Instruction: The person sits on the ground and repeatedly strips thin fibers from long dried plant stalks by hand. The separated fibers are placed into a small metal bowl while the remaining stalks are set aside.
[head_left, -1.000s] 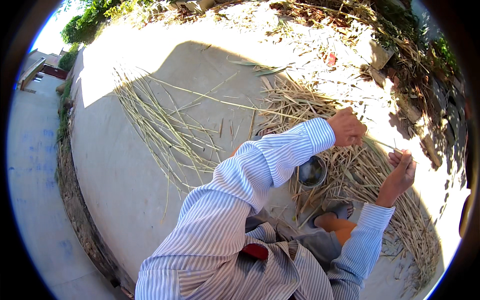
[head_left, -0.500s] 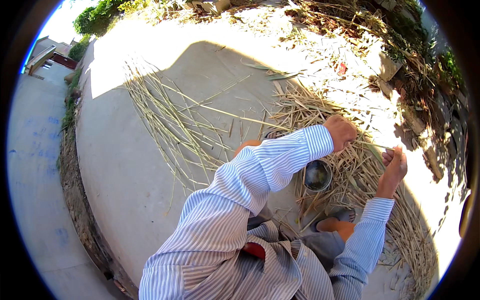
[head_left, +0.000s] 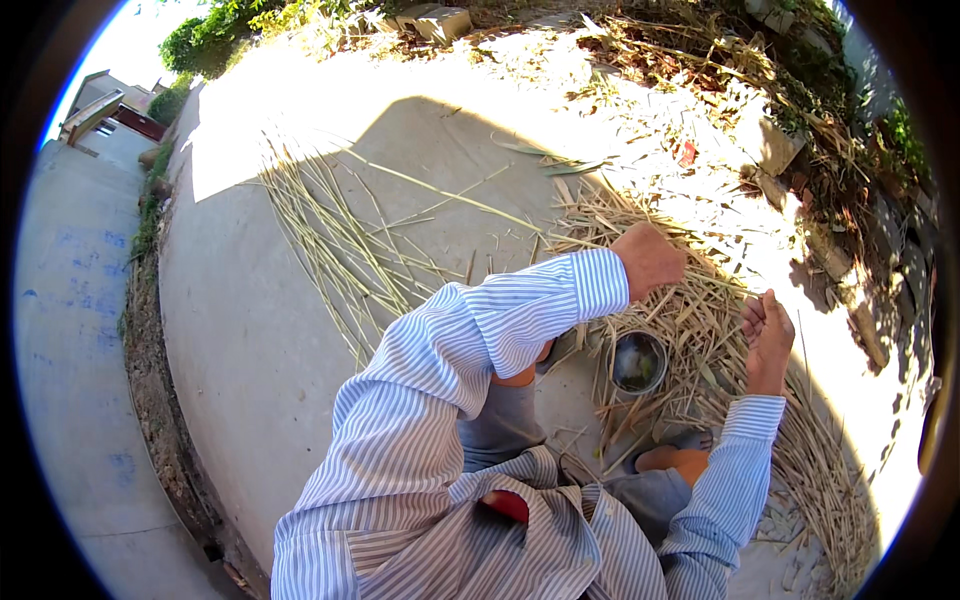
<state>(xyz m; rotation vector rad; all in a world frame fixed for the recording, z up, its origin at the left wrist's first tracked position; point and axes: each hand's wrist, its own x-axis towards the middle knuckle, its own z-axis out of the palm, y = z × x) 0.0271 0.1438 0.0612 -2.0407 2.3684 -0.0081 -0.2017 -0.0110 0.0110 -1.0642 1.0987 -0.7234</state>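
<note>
My left hand (head_left: 650, 258) is closed in a fist around a long, thin, pale green plant stalk (head_left: 450, 197). The stalk runs out behind the fist to the far left, and a short length shows between my hands. My right hand (head_left: 768, 335) pinches at the stalk's near-right end; the fingertips partly hide it. Below my left hand stands a round metal bowl (head_left: 638, 362) with something dark inside. Dry straw-coloured leaf strips (head_left: 700, 330) lie heaped around the bowl and under both hands.
More green stalks (head_left: 335, 235) lie spread on the concrete ground (head_left: 240, 300) to the left. A bundle of dry strips (head_left: 830, 490) trails toward the lower right. Stones and dry plant litter (head_left: 700, 60) border the far right. A sandalled foot (head_left: 690, 440) rests beside the bowl.
My left hand has slid a little left and my right hand slightly left and down, both still on the stalk. The whole view has shifted slightly.
</note>
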